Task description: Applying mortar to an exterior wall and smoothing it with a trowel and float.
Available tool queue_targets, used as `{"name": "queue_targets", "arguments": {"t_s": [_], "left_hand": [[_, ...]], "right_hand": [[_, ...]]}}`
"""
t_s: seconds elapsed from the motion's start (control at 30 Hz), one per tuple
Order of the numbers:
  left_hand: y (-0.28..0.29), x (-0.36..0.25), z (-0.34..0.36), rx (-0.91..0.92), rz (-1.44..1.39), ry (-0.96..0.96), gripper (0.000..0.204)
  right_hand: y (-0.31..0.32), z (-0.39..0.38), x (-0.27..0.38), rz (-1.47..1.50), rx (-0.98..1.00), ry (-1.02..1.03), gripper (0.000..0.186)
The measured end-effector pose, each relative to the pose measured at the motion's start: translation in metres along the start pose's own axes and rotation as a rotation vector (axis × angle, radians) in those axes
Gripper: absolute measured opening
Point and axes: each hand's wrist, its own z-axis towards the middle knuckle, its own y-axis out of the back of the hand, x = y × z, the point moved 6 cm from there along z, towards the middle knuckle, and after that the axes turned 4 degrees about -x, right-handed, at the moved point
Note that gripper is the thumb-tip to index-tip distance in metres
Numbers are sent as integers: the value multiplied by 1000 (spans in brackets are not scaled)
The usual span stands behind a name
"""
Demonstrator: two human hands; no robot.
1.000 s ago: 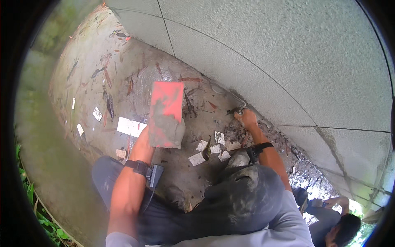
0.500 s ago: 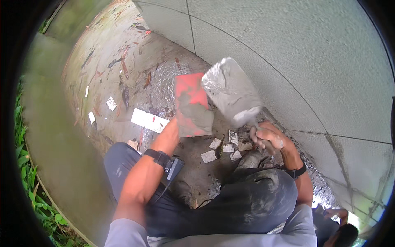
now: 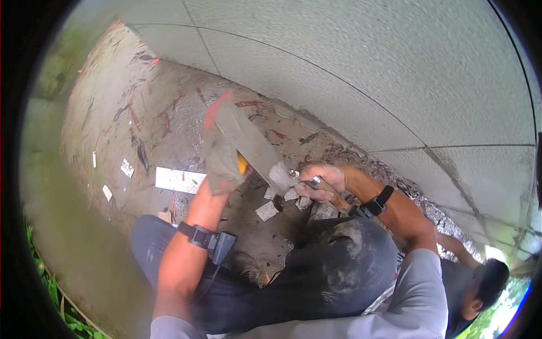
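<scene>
My left hand [image 3: 218, 196] grips a red plastering float [image 3: 221, 161] smeared with grey mortar, its yellow handle [image 3: 242, 164] showing in part. The float is tilted and hides most of those fingers. In my right hand [image 3: 323, 179] is a trowel, closed on its wooden handle [image 3: 339, 201]. The mortar-coated trowel blade [image 3: 253, 142] slants up and left to the face of the float. Blade and float overlap here; whether they touch, I cannot tell. Small pale tile pieces [image 3: 266, 211] lie on the ground below the blade.
A light grey panelled wall [image 3: 339, 73] rises along the right. On the dirty concrete floor [image 3: 113, 169] are a white strip [image 3: 179, 179], small white scraps and dead leaves. Another person [image 3: 480, 282] crouches at the lower right. Green plants [image 3: 51, 282] edge the lower left.
The trowel has swung left and turned its blade from beside the float to across it. The float has tilted, and its red face shows less. The whole view has shifted slightly.
</scene>
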Motion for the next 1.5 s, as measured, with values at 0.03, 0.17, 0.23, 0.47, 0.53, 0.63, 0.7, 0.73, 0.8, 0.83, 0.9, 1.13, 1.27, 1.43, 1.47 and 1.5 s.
{"name": "queue_targets", "arguments": {"t_s": [0.03, 0.17, 0.23, 0.47, 0.53, 0.63, 0.7, 0.73, 0.8, 0.83, 0.9, 1.13, 1.27, 1.43, 1.47, 1.5], "left_hand": [[9, 1, 1, -81, -109, 178, 32], [69, -55, 15, 178, -173, 190, 40], [58, -70, 16, 161, 73, 64, 41], [61, -32, 27, 145, -70, 194, 29], [53, -22, 24, 153, -23, 215, 30], [47, -19, 18, 165, 25, 213, 30], [48, -18, 16, 197, 67, 229, 31], [47, -15, 15, 158, 32, 228, 31], [57, -16, 19, 166, 32, 258, 32], [60, -11, 20, 169, 28, 285, 32], [57, -8, 20, 178, 50, 294, 32], [51, 9, 15, 178, 200, 273, 33], [63, 19, 18, 156, 157, 311, 33], [59, 17, 6, 243, 67, 344, 46], [64, 20, 5, 102, -18, 394, 48], [65, 25, 4, -42, -108, 429, 50]], "right_hand": [[8, -9, -12, 28, -66, -48, 46], [34, -33, -41, -214, -484, -6, 42], [88, -28, -103, -230, -668, 69, 49], [109, 17, -44, -1110, -1282, 137, 70], [130, 20, -50, -1112, -1339, 165, 72], [144, -4, -75, -930, -1450, 33, 72], [140, -45, -106, -806, -1431, 20, 76], [138, -62, -119, -799, -1443, 11, 76], [136, -92, -147, -722, -1489, -79, 80], [139, -108, -164, -718, -1501, -89, 80], [146, -136, -197, -804, -1674, -45, 72], [155, -231, -264, -787, -1783, -11, 72], [141, -267, -263, -822, -1775, -110, 67], [100, -272, -260, -885, -1827, -272, 66], [86, -270, -258, -904, -1800, -267, 67], [68, -271, -250, -930, -1760, -236, 69]]}}
